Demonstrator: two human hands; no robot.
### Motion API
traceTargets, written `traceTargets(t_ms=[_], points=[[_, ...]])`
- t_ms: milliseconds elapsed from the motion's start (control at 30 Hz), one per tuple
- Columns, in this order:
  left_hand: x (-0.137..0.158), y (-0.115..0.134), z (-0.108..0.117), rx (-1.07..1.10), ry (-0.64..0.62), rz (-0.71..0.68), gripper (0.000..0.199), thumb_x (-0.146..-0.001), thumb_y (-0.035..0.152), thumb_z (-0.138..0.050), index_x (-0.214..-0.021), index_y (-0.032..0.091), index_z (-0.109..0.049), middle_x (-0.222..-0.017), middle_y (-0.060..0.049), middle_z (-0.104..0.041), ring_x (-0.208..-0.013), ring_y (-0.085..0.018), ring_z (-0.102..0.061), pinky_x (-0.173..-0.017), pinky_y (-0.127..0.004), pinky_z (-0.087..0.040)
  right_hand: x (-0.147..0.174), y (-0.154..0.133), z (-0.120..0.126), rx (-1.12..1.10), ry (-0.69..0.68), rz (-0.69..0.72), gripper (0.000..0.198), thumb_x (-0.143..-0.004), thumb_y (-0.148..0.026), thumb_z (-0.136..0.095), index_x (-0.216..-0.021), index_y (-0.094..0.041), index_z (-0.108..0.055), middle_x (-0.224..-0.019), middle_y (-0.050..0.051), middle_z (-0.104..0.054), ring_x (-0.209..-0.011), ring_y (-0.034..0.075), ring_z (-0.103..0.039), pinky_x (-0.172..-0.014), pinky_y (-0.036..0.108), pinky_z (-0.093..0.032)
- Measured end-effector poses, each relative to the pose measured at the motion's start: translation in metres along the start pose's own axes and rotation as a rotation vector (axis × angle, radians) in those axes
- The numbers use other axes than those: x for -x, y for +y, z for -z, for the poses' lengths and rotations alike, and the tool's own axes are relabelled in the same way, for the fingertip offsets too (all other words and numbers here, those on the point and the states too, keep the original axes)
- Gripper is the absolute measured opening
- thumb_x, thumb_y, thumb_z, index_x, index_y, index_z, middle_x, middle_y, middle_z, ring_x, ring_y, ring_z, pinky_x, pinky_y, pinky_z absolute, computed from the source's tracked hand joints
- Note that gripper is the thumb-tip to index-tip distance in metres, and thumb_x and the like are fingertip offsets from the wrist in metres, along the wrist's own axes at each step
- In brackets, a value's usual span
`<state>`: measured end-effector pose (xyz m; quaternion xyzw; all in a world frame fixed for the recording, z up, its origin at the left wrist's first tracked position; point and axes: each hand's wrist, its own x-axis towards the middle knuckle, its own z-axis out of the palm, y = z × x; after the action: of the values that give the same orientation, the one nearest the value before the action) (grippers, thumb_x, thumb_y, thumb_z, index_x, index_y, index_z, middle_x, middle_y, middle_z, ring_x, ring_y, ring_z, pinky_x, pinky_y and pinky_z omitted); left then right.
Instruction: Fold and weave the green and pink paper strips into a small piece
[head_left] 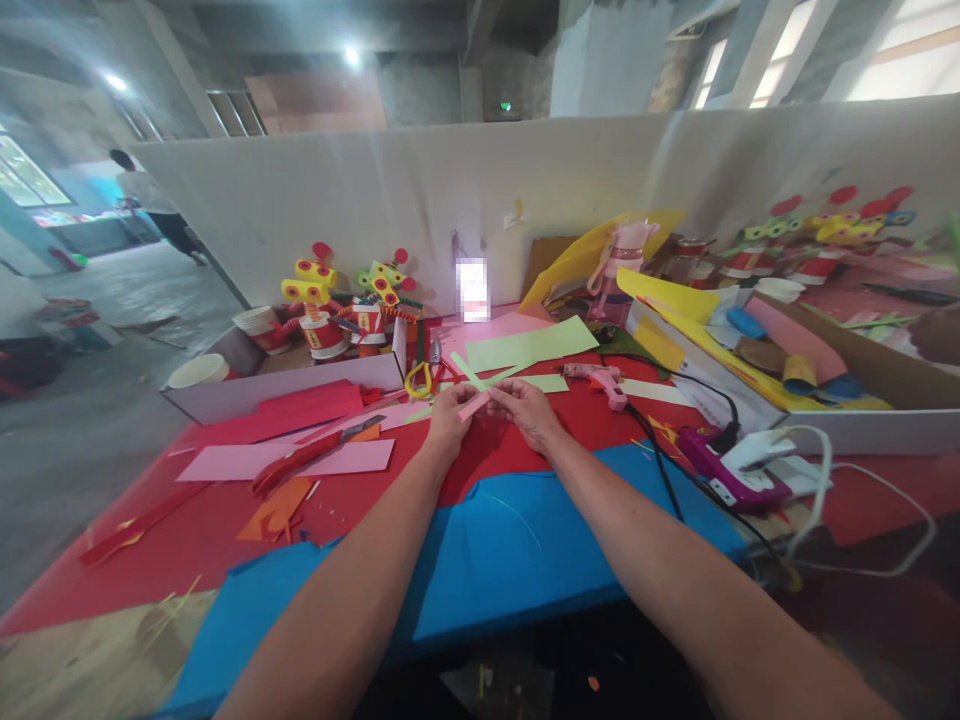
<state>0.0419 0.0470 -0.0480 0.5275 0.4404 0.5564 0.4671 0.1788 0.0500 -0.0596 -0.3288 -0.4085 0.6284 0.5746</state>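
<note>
My left hand (450, 418) and my right hand (528, 410) meet over the red table covering, fingertips pinched close together. Between them they grip narrow paper strips: a light green strip (469, 371) slants up to the left, and a short pink strip (472, 406) lies across the fingers. Which hand holds which strip is hard to tell. Just beyond the hands are yellow-handled scissors (418, 380) and a wide light green paper sheet (532, 345). A pink glue gun (600, 380) lies to the right of my right hand.
A red utility knife (300, 460) rests on pink paper (360, 457) at left. Blue sheeting (510, 530) covers the near edge. Paper-cup figures (313, 300) stand in a box at back left. At right are a purple power strip (731, 470), cables and a cardboard box (862, 430).
</note>
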Motion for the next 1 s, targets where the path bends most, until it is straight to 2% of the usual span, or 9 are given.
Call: traceTargets(t_ms=[200, 367, 667, 767, 867, 1000], points=[[-0.002, 0.001, 0.001, 0.033, 0.037, 0.083, 0.032, -0.051, 0.038, -0.086, -0.063, 0.013, -0.069, -0.055, -0.001, -0.063, -0.049, -0.010, -0.053, -0.050, -0.022, -0.041, 0.001, 0.000, -0.002, 0.013, -0.025, 0.002, 0.032, -0.059, -0.039, -0.084, -0.077, -0.016, -0.071, -0.074, 0.003, -0.072, -0.068, 0.016, -0.068, -0.074, 0.034, -0.060], [-0.001, 0.006, -0.001, 0.074, 0.072, 0.126, 0.034, -0.045, 0.038, -0.088, -0.062, 0.014, -0.071, -0.056, -0.002, -0.066, -0.051, -0.012, -0.056, -0.051, -0.024, -0.045, 0.001, 0.001, -0.001, 0.084, 0.010, 0.044, 0.035, -0.059, -0.043, -0.083, -0.078, -0.016, -0.073, -0.071, 0.002, -0.072, -0.064, 0.015, -0.067, -0.068, 0.031, -0.059], [0.000, 0.004, 0.000, 0.096, -0.012, 0.087, 0.030, -0.056, 0.038, -0.083, -0.070, 0.013, -0.075, -0.062, -0.004, -0.069, -0.055, -0.013, -0.057, -0.054, -0.024, -0.044, 0.000, 0.001, -0.002, 0.148, 0.062, 0.090, 0.031, -0.062, -0.044, -0.079, -0.075, -0.017, -0.071, -0.064, 0.001, -0.069, -0.062, 0.016, -0.066, -0.066, 0.032, -0.059], [0.001, 0.003, -0.001, 0.110, -0.063, 0.078, 0.027, -0.059, 0.032, -0.081, -0.077, 0.013, -0.075, -0.059, -0.003, -0.066, -0.051, -0.010, -0.053, -0.051, -0.022, -0.040, -0.002, 0.001, -0.002, 0.100, 0.099, 0.085, 0.029, -0.062, -0.043, -0.078, -0.072, -0.017, -0.069, -0.063, 0.000, -0.068, -0.060, 0.015, -0.066, -0.067, 0.031, -0.058], [0.002, 0.005, -0.003, 0.102, -0.088, 0.063, 0.030, -0.059, 0.027, -0.079, -0.086, 0.014, -0.074, -0.062, -0.002, -0.066, -0.052, -0.010, -0.053, -0.052, -0.022, -0.042, -0.004, 0.001, -0.002, 0.041, 0.159, 0.089, 0.027, -0.063, -0.041, -0.077, -0.072, -0.018, -0.066, -0.062, -0.001, -0.067, -0.060, 0.013, -0.065, -0.069, 0.030, -0.058], [0.004, 0.010, -0.005, 0.082, -0.079, 0.079, 0.037, -0.059, 0.032, -0.081, -0.091, 0.014, -0.073, -0.071, -0.004, -0.070, -0.057, -0.011, -0.057, -0.056, -0.023, -0.045, -0.004, 0.001, -0.003, -0.020, 0.172, 0.111, 0.026, -0.061, -0.038, -0.079, -0.074, -0.019, -0.066, -0.064, -0.002, -0.068, -0.064, 0.014, -0.067, -0.072, 0.030, -0.057]])
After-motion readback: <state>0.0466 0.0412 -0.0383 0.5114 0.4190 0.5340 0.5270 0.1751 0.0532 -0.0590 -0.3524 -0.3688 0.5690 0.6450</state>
